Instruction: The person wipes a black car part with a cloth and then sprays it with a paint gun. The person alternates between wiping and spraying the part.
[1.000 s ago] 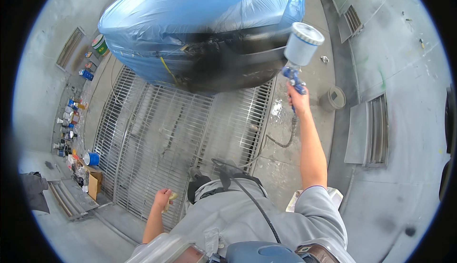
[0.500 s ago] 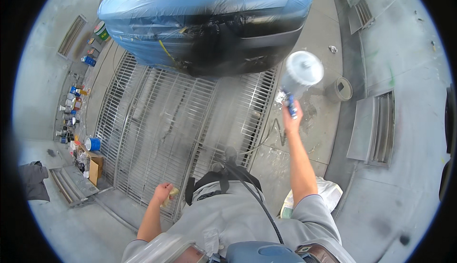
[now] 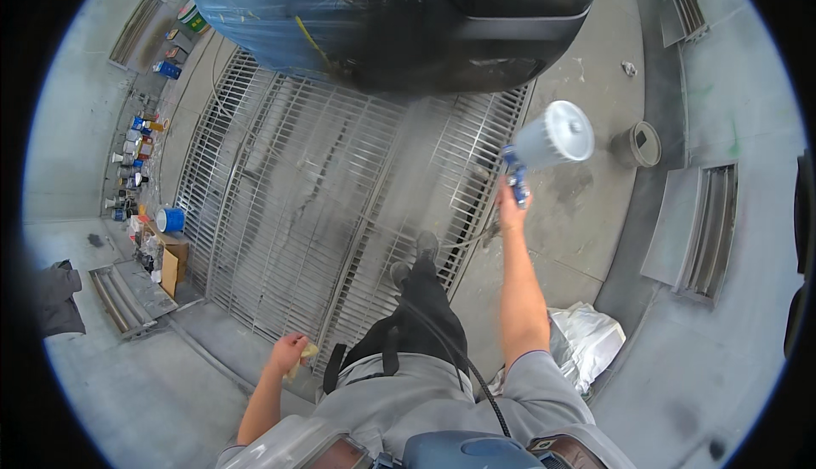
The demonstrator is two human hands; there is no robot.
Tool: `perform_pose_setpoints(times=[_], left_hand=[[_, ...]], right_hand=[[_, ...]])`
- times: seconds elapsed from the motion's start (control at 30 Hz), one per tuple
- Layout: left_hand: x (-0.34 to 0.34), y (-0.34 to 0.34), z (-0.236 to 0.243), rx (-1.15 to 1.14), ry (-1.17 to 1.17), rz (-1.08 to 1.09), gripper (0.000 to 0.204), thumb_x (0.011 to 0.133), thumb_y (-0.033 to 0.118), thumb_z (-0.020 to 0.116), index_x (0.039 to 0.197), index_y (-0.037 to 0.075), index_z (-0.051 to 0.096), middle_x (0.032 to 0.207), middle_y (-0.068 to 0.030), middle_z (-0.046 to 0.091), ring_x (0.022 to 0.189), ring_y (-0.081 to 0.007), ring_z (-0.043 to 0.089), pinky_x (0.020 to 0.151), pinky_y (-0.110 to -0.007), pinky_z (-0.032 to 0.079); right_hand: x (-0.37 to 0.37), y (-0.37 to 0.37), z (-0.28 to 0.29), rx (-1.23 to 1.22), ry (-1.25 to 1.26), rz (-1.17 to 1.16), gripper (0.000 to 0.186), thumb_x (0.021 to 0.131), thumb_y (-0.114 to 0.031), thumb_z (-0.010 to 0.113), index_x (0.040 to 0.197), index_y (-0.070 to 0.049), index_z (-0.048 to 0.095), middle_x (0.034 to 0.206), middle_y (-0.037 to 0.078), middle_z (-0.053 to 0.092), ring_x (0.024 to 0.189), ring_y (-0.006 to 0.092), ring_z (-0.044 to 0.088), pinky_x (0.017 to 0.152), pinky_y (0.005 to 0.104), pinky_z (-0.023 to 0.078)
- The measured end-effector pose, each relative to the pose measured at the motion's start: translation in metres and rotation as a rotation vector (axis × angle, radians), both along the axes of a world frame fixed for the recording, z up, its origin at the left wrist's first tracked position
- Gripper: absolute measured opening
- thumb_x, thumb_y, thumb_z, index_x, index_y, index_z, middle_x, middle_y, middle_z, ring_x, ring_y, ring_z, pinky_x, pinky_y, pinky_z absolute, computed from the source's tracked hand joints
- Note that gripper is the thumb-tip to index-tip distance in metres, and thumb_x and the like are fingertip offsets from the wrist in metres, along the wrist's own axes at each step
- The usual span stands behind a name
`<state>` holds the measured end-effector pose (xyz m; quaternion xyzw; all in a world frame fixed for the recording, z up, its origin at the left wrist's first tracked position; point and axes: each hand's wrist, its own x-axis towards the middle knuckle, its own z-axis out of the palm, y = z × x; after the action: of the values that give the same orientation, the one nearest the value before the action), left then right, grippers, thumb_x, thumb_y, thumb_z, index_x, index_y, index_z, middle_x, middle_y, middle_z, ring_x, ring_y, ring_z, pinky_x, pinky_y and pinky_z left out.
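My right hand [image 3: 513, 208] is closed around the handle of a blue paint spray gun [image 3: 515, 176]. Its large translucent cup with a white lid [image 3: 568, 132] tilts to the right. Ahead stands a vehicle wrapped in blue masking film [image 3: 255, 10], with a glossy black panel [image 3: 476, 44] bare on its near side; a gap separates the gun from it. Low on the left, my left hand [image 3: 290, 352] grips a crumpled pale yellow cloth [image 3: 304, 358], partly hidden by the fingers.
Metal floor grating [image 3: 297, 197] lies under my feet. Paint cans and bottles [image 3: 136, 155] line the left wall near a cardboard box [image 3: 174, 269]. A grey bucket [image 3: 637, 146] stands at right, a silvery plastic bag [image 3: 586, 341] by my right arm. A black hose [image 3: 476, 375] crosses my body.
The vehicle has shifted up and right in the picture, and more of my legs shows. The gun's cup has tipped further to the right. Both hands keep their hold.
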<state>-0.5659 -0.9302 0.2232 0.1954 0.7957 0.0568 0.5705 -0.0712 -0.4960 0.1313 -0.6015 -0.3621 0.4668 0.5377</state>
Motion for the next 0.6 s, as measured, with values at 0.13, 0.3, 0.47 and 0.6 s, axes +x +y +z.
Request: perform_pose_setpoints(times=[0.13, 0.3, 0.47, 0.6], left_hand=[[-0.010, -0.043, -0.003, -0.087, 0.046, -0.035, 0.036, 0.102, 0.030, 0.065, 0.123, 0.000, 0.071, 0.095, -0.0125, 0.076, 0.059, -0.0204, 0.071, 0.060, -0.036, 0.058], [-0.016, -0.062, -0.001, -0.159, 0.110, -0.014, 0.039, 0.101, 0.030, 0.065, 0.125, 0.001, 0.071, 0.099, -0.0144, 0.077, 0.062, -0.0224, 0.073, 0.062, -0.037, 0.059], [-0.025, -0.047, -0.007, -0.170, 0.115, -0.045, 0.039, 0.101, 0.030, 0.065, 0.125, 0.000, 0.070, 0.100, -0.0152, 0.076, 0.062, -0.0229, 0.073, 0.063, -0.037, 0.059], [-0.008, -0.028, -0.003, -0.170, 0.121, -0.063, 0.039, 0.101, 0.031, 0.065, 0.126, 0.001, 0.070, 0.099, -0.0146, 0.076, 0.064, -0.0221, 0.073, 0.063, -0.036, 0.059]], right_hand=[[0.065, 0.019, -0.049, 0.151, 0.014, -0.221, 0.018, 0.096, -0.016, 0.076, 0.088, -0.010, 0.060, 0.064, -0.005, 0.053, 0.052, 0.0055, 0.048, 0.047, 0.0258, 0.037], [0.063, 0.026, -0.079, 0.157, -0.093, -0.362, 0.014, 0.096, -0.013, 0.074, 0.092, -0.006, 0.063, 0.072, -0.004, 0.056, 0.062, 0.0059, 0.048, 0.055, 0.0262, 0.040], [0.002, 0.002, -0.121, 0.136, -0.141, -0.066, 0.017, 0.088, -0.010, 0.078, 0.097, -0.001, 0.066, 0.081, 0.002, 0.064, 0.076, 0.0108, 0.055, 0.069, 0.0304, 0.048], [-0.059, -0.019, -0.111, 0.157, -0.175, 0.191, 0.024, 0.084, -0.013, 0.081, 0.103, -0.002, 0.071, 0.078, 0.006, 0.069, 0.072, 0.0095, 0.058, 0.069, 0.0299, 0.051]])
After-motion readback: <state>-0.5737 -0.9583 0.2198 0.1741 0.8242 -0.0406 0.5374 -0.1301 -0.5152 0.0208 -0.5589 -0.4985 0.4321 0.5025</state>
